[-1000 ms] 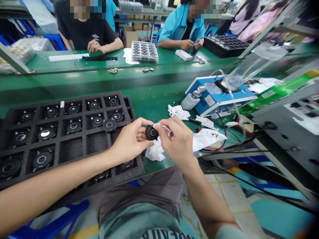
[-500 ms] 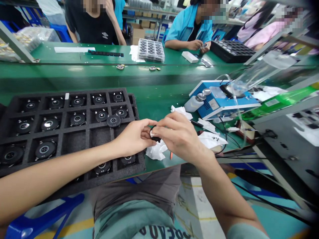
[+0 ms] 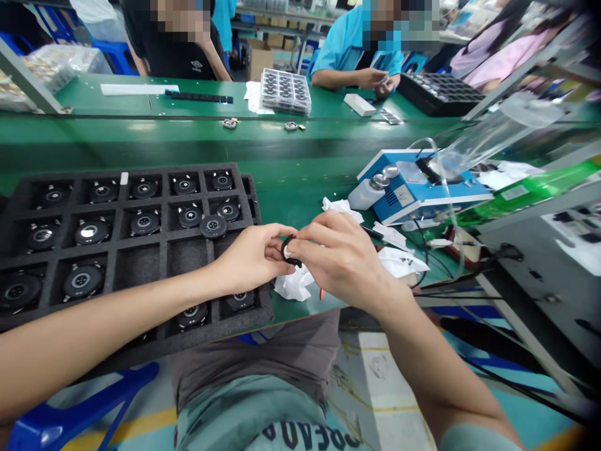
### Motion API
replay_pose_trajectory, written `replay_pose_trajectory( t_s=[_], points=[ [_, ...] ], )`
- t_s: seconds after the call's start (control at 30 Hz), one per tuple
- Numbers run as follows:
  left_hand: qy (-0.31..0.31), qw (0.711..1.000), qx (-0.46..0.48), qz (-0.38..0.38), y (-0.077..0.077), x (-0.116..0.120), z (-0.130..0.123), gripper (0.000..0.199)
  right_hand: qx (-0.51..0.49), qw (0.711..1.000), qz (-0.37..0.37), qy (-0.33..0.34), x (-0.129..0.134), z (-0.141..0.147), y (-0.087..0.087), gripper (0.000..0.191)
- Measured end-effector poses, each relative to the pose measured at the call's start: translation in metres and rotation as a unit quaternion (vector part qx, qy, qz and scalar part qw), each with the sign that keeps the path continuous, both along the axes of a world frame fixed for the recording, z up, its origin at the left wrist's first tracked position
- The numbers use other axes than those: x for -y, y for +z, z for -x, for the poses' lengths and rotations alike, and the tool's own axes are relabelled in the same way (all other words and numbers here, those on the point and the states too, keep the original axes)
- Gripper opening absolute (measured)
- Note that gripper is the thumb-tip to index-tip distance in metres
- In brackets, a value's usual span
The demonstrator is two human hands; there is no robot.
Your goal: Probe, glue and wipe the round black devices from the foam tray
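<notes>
A small black round watch part (image 3: 292, 252) is held between my two hands over the bench edge. My left hand (image 3: 256, 258) grips its left side with thumb and fingers. From the right, the fingers of my right hand (image 3: 335, 257) press on it, with a bit of white showing at their tips. Left of my hands lies a black foam tray (image 3: 164, 254) whose compartments hold several round black watch bodies. A loose round black piece (image 3: 213, 227) rests on the tray's dividers. Crumpled white tissue (image 3: 295, 285) lies just below my hands.
At the right stand a blue machine (image 3: 417, 188), a dispenser bottle (image 3: 369, 192) and a green bottle (image 3: 530, 191), with cables around. Across the green bench (image 3: 188, 141), two people sit near a clear tray (image 3: 285, 92) and a black tray (image 3: 439, 94).
My hands stay almost in place around the black part, my right fingers shifting slightly. Across the bench, the hands of the person in blue have moved a little.
</notes>
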State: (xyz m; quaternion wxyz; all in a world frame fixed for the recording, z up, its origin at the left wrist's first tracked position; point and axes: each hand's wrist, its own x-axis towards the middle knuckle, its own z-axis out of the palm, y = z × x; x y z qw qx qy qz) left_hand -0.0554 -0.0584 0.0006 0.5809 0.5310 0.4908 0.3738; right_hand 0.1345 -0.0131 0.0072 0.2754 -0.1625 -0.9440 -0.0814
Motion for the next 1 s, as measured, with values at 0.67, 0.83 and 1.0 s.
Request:
replay_pose_trajectory(
  t_s=[0.67,0.83,1.0],
  points=[
    [0.077,0.997,-0.014,-0.009,0.005,0.002,-0.005,0.049,-0.142,0.969,0.095,-0.179,0.033,0.012,-0.021,0.019],
    [0.072,0.997,-0.014,0.000,0.005,0.002,-0.006,0.051,-0.139,0.966,0.099,-0.194,0.033,0.008,-0.021,0.020],
    [0.082,0.996,-0.034,-0.019,0.003,0.003,-0.005,0.049,-0.150,0.966,0.099,-0.185,0.034,0.013,-0.021,0.018]
  ],
)
